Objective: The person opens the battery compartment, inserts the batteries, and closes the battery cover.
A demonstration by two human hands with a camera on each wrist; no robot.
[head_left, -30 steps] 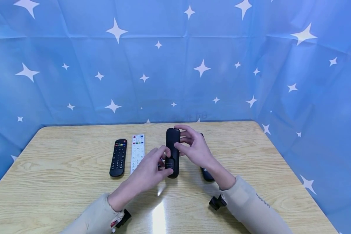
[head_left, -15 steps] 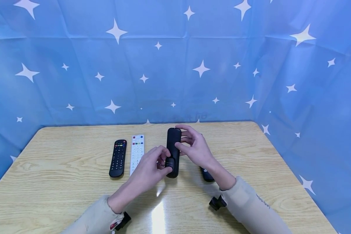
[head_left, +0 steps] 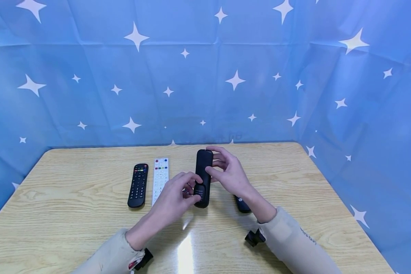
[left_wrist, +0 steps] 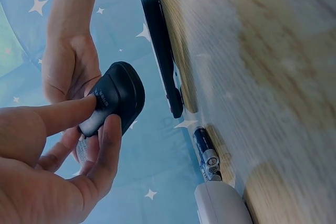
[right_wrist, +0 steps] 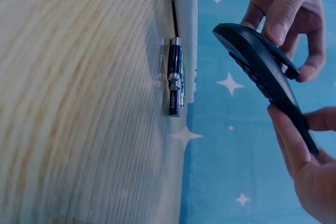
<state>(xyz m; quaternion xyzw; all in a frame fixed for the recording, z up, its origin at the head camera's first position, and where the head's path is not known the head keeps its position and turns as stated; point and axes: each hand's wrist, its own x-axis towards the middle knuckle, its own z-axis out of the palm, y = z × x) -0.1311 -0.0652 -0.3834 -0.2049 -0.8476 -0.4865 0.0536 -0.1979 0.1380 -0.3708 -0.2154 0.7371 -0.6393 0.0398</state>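
Note:
A black remote control [head_left: 203,167] is held above the table, its back facing up. My right hand [head_left: 230,173] grips its far end between thumb and fingers. At its near end, my left hand [head_left: 174,194] pinches the battery cover [left_wrist: 107,95], which bears small print. The right wrist view shows the battery cover [right_wrist: 283,64] standing at an angle from the remote's back, with left fingers at its tip. Dark blue and silver batteries [right_wrist: 175,61] lie on the table below; in the head view the left hand hides them.
A black remote with coloured buttons [head_left: 138,185] and a white remote [head_left: 161,177] lie side by side at left on the wooden table [head_left: 72,198]. Another dark remote [head_left: 242,204] lies partly hidden beneath the right forearm. A blue star-patterned cloth [head_left: 191,106] hangs behind.
The left index finger has straightened and reached further over the remote, near the cover's upper edge. The held remote has shifted very slightly right. The right hand keeps its grip.

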